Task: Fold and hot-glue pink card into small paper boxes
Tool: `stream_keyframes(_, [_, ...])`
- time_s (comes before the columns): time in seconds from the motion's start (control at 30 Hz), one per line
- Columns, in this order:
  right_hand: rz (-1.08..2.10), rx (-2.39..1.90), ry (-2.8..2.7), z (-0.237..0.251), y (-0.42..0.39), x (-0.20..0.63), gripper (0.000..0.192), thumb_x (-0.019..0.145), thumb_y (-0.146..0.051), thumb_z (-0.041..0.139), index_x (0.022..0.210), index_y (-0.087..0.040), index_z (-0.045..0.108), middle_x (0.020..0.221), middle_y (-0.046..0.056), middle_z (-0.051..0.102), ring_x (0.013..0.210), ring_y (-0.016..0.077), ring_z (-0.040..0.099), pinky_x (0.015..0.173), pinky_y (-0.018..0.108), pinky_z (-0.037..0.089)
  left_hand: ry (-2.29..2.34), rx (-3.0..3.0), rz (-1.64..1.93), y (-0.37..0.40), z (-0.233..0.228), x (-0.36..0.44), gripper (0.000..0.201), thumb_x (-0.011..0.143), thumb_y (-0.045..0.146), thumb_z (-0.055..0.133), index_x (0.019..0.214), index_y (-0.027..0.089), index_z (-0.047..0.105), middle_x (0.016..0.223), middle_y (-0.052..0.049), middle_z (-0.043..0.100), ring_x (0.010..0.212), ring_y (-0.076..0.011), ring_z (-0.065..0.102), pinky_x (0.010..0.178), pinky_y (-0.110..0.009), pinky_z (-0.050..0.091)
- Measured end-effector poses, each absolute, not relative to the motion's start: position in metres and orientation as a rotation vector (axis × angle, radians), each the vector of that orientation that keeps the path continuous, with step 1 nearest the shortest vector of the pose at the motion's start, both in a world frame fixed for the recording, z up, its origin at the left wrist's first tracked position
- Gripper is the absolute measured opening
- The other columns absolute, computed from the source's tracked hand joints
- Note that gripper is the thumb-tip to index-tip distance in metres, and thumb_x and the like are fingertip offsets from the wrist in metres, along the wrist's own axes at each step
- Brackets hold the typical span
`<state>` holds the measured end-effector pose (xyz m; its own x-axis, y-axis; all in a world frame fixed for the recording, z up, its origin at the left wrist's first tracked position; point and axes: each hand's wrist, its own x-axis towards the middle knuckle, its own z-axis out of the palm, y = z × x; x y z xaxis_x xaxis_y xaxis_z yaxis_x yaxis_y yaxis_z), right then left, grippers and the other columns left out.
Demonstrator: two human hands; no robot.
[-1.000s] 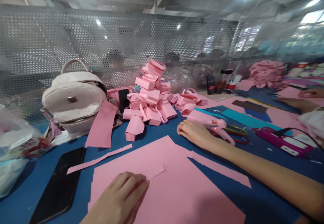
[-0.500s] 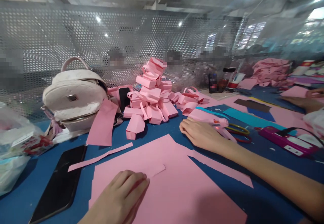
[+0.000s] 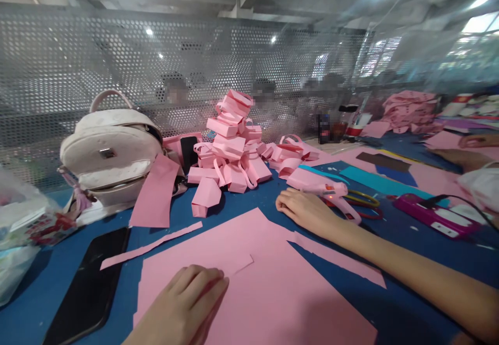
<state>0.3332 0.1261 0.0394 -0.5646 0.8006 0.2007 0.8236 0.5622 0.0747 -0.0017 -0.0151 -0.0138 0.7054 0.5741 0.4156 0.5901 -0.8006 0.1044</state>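
The left hand [image 3: 183,308] is laid flat, palm down, on the large pink paper sheet [image 3: 273,293], its grip spread and nothing pinched; the fingertips rest just beside a small cut flap in the sheet. The sheet is spread on the blue worktop [image 3: 39,293] directly in front of the person.

The right hand [image 3: 307,207] is extended forward past the sheet's far corner, fingers loosely curled and resting on the worktop, nothing clasped. Just behind it a pink glue gun [image 3: 319,184] is seen, touching or nearly touching the knuckles; which cannot be told. Scissors with coloured handles [image 3: 364,202] lie just beyond the gun.

A narrow pink paper strip [image 3: 152,245] lies left of the sheet, beside a black phone [image 3: 89,288]. Farther back, a heap of folded pink paper boxes [image 3: 232,147] and a pale backpack [image 3: 109,150] are noted against the perforated metal screen [image 3: 78,69]. Another person's hand [image 3: 473,141] is seen at the far right.
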Motion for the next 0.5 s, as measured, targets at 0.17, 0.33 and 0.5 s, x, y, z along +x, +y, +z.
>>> stream_keyframes(0.17, [-0.292, -1.357, -2.688, 0.0391, 0.1234, 0.3319, 0.019, 0.093, -0.007, 0.054, 0.081, -0.018, 0.063, 0.085, 0.005, 0.068, 0.082, 0.0198, 0.061, 0.065, 0.028, 0.036, -0.999, -2.874, -0.685, -0.0163, -0.0121, -0.0009, 0.040, 0.102, 0.007, 0.034, 0.137, 0.012, 0.054, 0.124, -0.014, 0.065, 0.104, -0.0266, 0.058, 0.089, -0.038, 0.056])
stream_keyframes(0.33, [-0.412, -1.361, -2.704, 0.0317, 0.1255, 0.3261, 0.023, 0.081, 0.005, 0.051, 0.081, -0.015, 0.062, 0.083, 0.010, 0.065, 0.079, 0.0225, 0.056, 0.056, 0.030, 0.026, -1.015, -2.888, -0.672, -0.0183, -0.0091, -0.0002, 0.041, 0.102, 0.007, 0.033, 0.138, 0.011, 0.053, 0.126, -0.014, 0.064, 0.105, -0.0277, 0.056, 0.092, -0.039, 0.054])
stream_keyframes(0.5, [-0.486, -1.361, -2.663, 0.0310, 0.1297, 0.3301, 0.023, 0.080, 0.006, 0.048, 0.084, -0.012, 0.062, 0.084, 0.012, 0.064, 0.077, 0.0232, 0.054, 0.059, 0.031, 0.026, -1.017, -2.871, -0.669, -0.0184, -0.0093, 0.0003, 0.042, 0.100, 0.006, 0.035, 0.138, 0.012, 0.054, 0.126, -0.014, 0.064, 0.105, -0.0274, 0.057, 0.091, -0.038, 0.055])
